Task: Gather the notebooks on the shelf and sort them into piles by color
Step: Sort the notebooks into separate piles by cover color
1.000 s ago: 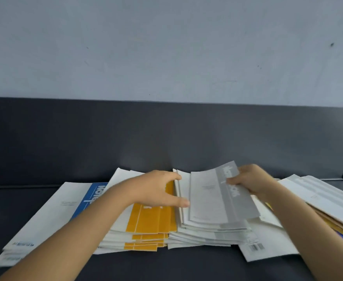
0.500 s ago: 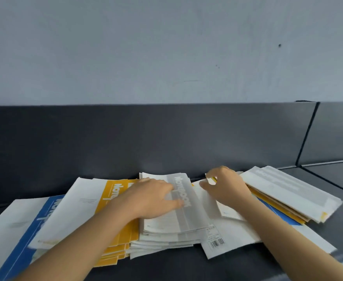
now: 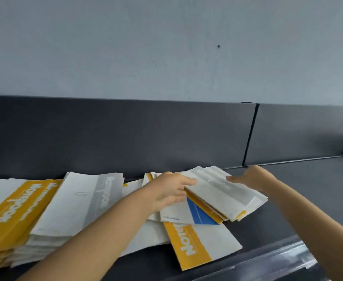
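Grey notebook (image 3: 217, 188) tops the unsorted heap (image 3: 217, 242) at the right of the shelf (image 3: 300, 201). Our left hand (image 3: 171, 192) pinches its left edge, thumb on top; our right hand (image 3: 255, 179) sits at the far edge, grip too blurred to tell. We judge mid-sort: next, lift it alone onto the grey pile (image 3: 81, 205) beside the yellow pile (image 3: 14, 211). Lower heap covers hidden; yellow pile cut off left.

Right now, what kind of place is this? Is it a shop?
Probably a shop or stockroom: a dark shelf with a back panel, what looks like a label rail along its front edge, and piles of matching notebooks.
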